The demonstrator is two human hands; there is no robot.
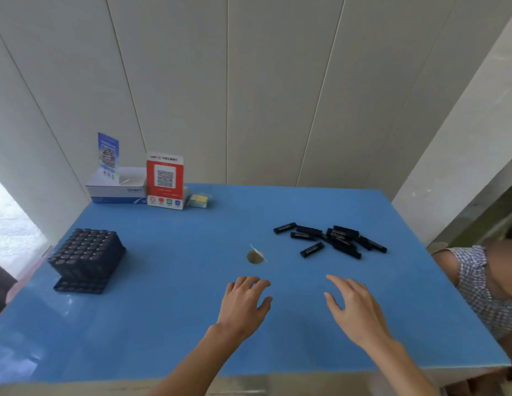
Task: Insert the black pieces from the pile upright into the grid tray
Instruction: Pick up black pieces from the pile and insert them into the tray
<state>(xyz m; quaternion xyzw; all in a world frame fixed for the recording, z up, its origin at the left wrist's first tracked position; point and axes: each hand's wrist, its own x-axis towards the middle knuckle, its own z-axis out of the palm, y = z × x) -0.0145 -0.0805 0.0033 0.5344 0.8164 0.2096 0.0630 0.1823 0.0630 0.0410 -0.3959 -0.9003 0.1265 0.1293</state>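
Blue sheeting covers the table (191, 281), where both hands hover empty near the front edge: the left hand (244, 302) with fingers loosely curled, the right hand (354, 307) spread open. Beyond the right hand lies a loose pile of black rectangular pieces (332, 240), all flat. Far left stands the black grid tray (87, 260), mostly filled with upright pieces.

The blue surface (177, 281) lay bare between the grid tray (87, 260) at left and the pile of black pieces (332, 240) at right. Only a small round hole (254, 257) interrupted it. Boxes and cards (140, 181) stood along the far edge, well apart.
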